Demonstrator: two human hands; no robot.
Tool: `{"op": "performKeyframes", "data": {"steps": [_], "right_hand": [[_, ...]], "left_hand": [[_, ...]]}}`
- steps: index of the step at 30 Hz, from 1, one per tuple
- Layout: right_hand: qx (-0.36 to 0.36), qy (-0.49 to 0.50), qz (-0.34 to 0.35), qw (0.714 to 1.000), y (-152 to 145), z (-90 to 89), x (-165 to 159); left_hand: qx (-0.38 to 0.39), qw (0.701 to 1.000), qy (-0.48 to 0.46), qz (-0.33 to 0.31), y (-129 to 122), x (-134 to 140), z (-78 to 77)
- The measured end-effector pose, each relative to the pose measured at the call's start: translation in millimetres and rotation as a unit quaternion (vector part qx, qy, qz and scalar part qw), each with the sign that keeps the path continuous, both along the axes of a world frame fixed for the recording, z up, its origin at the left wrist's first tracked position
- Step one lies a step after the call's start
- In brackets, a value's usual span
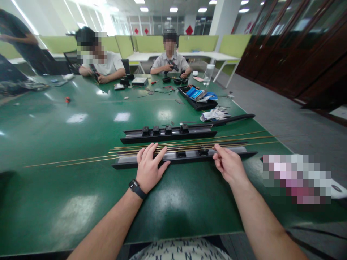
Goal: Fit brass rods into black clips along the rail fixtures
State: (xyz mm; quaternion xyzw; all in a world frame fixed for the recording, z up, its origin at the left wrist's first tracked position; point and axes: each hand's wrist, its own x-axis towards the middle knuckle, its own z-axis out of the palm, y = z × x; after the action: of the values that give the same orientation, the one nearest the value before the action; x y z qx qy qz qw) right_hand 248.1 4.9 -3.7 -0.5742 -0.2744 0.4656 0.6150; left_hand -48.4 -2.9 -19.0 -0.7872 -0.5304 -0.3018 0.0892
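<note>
Several long, thin brass-coloured rods (89, 159) lie across a black channel-shaped rail (130, 165) near the middle of the table. My left hand (149, 168), with a dark watch on its wrist, rests open with fingers spread over the rods and the left part of the rail. At the right part of the rail, my right hand (228, 164) is closed in a pinch on a thin brass rod. Small black blocks (203, 151) sit in the rail between my hands. Behind it lies a second black rail (169, 137) holding several similar blocks.
White gloves (215, 114) and a black tray (199, 104) with blue items lie at the back right. A clear bottle (208, 75) stands beyond. Two people sit across the green table (89, 202) handling parts; another stands at the far left. A blurred-out object (296, 178) lies right.
</note>
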Motion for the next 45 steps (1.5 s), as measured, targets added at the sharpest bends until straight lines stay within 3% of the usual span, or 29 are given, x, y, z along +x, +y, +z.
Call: {"op": "performKeyframes", "data": {"steps": [45], "right_hand": [[0.013,-0.004,0.000,1.000,0.8,-0.8,1.2]], "left_hand": [[0.011,1.000,-0.001,0.001,0.9,0.2,-1.1]]}}
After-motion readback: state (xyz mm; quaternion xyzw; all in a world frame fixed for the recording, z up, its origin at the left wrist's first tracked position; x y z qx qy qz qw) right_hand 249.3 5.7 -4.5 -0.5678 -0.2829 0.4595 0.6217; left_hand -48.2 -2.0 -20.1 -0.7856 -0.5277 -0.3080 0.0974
